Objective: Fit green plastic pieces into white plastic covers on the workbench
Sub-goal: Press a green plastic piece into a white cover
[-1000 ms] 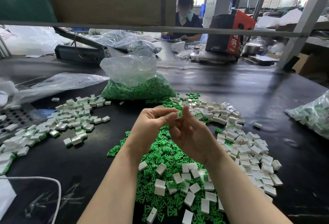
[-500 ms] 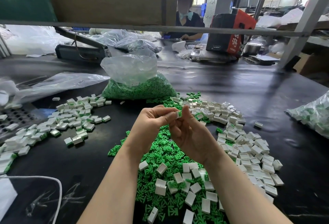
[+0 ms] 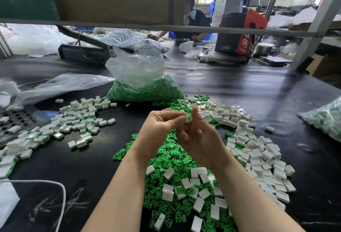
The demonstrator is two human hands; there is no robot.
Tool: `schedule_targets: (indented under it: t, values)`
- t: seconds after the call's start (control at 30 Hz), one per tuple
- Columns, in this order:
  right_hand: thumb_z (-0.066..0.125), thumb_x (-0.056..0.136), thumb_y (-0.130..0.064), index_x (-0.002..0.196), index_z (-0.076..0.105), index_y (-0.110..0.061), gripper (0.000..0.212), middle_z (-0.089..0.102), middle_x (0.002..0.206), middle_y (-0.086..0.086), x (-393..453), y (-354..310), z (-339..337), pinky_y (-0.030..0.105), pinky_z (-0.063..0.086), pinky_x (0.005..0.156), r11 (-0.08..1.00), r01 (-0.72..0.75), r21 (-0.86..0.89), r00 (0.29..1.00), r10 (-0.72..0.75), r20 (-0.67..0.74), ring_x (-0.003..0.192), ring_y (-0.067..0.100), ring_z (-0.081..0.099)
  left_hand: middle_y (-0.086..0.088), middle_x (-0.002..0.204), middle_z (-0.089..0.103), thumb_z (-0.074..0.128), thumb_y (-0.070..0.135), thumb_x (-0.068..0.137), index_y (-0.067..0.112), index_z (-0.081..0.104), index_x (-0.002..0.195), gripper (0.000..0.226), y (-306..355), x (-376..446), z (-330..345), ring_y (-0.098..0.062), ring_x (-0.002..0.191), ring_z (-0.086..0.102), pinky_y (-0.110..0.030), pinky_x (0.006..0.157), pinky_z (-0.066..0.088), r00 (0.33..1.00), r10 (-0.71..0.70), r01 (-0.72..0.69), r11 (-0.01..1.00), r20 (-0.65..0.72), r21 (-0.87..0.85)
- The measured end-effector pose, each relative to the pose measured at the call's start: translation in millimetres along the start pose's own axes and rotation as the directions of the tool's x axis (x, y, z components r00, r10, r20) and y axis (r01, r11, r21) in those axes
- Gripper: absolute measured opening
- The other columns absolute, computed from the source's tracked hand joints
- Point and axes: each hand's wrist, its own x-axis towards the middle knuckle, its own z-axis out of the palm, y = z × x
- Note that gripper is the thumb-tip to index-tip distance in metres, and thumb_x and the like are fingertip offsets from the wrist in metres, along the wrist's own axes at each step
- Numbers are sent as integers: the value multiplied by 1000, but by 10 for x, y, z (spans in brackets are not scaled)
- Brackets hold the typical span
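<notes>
My left hand [image 3: 158,128] and my right hand [image 3: 201,139] meet above the black workbench [image 3: 239,88]. Between their fingertips they pinch one small white cover with a green piece [image 3: 188,118] in it. Under my wrists lies a heap of loose green pieces [image 3: 166,154]. Empty white covers [image 3: 258,150] spread to the right and lie scattered over the green heap in front. To the left lies a pile of fitted covers [image 3: 73,121] that show green edges.
An open clear bag of green pieces [image 3: 144,88] stands behind the hands. A bag of fitted covers [image 3: 324,119] lies at the right edge. Plastic sheeting [image 3: 55,86] and a perforated tray [image 3: 16,119] sit on the left. A person [image 3: 191,19] works at the far side.
Both hands stay at the same spot and keep pinching the same small part. Only the fingertips have shifted slightly.
</notes>
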Motion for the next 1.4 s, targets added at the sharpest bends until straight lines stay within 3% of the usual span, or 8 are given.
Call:
schedule_targets:
  t: [0.33, 0.53, 0.73, 0.9, 1.0, 1.13, 1.27, 1.4]
  values:
    - [57, 84, -52, 82, 66, -11, 41, 48, 68, 1, 2, 13, 6, 14, 38, 49, 998, 58, -16, 998, -59, -31, 53, 6, 41, 8, 71, 64, 71, 21, 72, 23, 79, 74, 9, 19, 1, -6, 1, 75, 64, -9, 75, 47, 1000, 14, -14, 1000, 5, -5]
    - [63, 77, -57, 80, 66, -11, 46, 49, 67, 1, 12, 31, -17, 14, 36, 48, 997, 59, -47, 997, -61, -47, 53, 6, 40, -15, 89, 64, 68, 5, 82, 26, 78, 69, 27, 33, -5, -1, 17, 77, 61, 0, 68, 43, 999, 52, -52, 998, -13, 24]
    - [57, 84, -54, 81, 64, -10, 45, 44, 64, 2, 13, 23, -21, 16, 37, 49, 996, 60, -67, 997, -63, -35, 53, 8, 40, 6, 75, 72, 69, 10, 84, 19, 78, 82, 13, 6, 10, -43, -6, 78, 68, -15, 76, 50, 1000, 3, -4, 999, 23, 43]
    - [57, 85, -50, 90, 63, -6, 44, 45, 66, 1, 10, 12, -27, 15, 38, 50, 986, 52, -160, 996, -63, -62, 56, 7, 40, 7, 66, 67, 63, 18, 79, 13, 70, 84, 10, 8, 10, -33, -4, 66, 61, -16, 69, 47, 999, -5, -3, 988, 54, 155]
    - [60, 83, -53, 102, 59, 1, 57, 46, 61, -4, 2, 2, -33, 15, 38, 51, 972, 39, -230, 998, -51, -47, 56, 6, 39, 10, 57, 59, 59, 7, 84, 8, 67, 83, 8, 13, -3, -24, 3, 50, 51, -8, 54, 40, 998, 9, -19, 985, 62, 174]
    - [61, 78, -57, 120, 51, 12, 81, 48, 60, -10, -1, -7, -42, 15, 37, 55, 940, 48, -339, 998, -56, -15, 57, 5, 39, 3, 54, 56, 53, 13, 71, 4, 66, 76, 16, 31, -15, 5, 0, 45, 46, -11, 48, 37, 999, 18, -25, 982, 41, 186]
    - [60, 82, -55, 99, 73, -25, 37, 54, 64, -14, -5, -12, -34, 14, 36, 56, 920, 104, -377, 995, -94, 45, 58, 3, 40, -6, 55, 56, 52, 14, 68, 0, 66, 76, 22, 25, -11, 15, -9, 49, 47, -15, 48, 37, 1000, 17, -21, 978, 20, 209]
    - [59, 88, -50, 96, 74, -32, 25, 61, 69, -15, -28, -29, -22, 12, 41, 59, 901, 115, -419, 993, -105, 48, 61, 0, 45, -12, 63, 56, 53, 18, 68, 3, 67, 76, 22, 1, -2, 3, -20, 60, 45, -24, 52, 37, 1000, -2, -1, 968, 11, 251]
